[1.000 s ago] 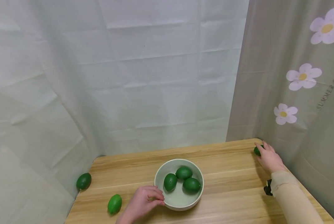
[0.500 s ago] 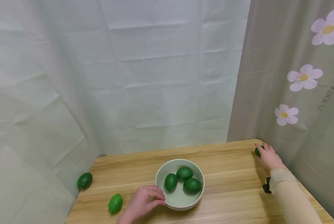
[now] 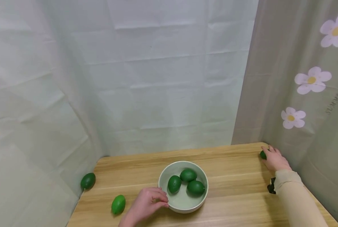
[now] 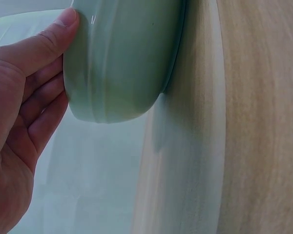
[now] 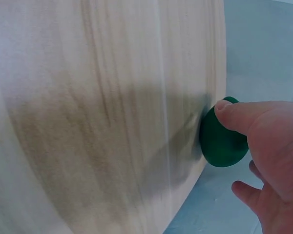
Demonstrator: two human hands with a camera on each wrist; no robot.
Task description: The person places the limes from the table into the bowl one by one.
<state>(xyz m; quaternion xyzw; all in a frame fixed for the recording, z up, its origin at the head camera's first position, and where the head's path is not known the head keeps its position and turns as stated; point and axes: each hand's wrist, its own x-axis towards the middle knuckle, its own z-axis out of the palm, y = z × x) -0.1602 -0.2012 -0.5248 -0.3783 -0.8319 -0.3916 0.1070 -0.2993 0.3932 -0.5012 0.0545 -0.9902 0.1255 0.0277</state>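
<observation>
My left hand (image 3: pixel 147 204) pinches the near left rim of a pale green bowl (image 3: pixel 183 209); the left wrist view shows my thumb at the rim and curled fingers against the outer wall of the bowl (image 4: pixel 122 73). Three dark green, smooth, egg-shaped fruits that look like avocados (image 3: pixel 195 188) lie inside. At the table's far right corner my right hand (image 3: pixel 276 160) holds another dark green avocado (image 3: pixel 263 154). In the right wrist view its thumb lies across the avocado (image 5: pixel 222 144), while the fingers on the far side are partly hidden.
A bright green lime (image 3: pixel 118 204) lies on the wooden table (image 3: pixel 231 195) left of my left hand. Another dark avocado (image 3: pixel 88 181) sits at the table's left edge. Pale curtains (image 3: pixel 169 94) surround the back and sides, with printed flowers (image 3: pixel 312 80) on the right.
The head view has shifted slightly, so everything sits a little farther right in it. Both hands keep their places, at the bowl and at the corner avocado.
</observation>
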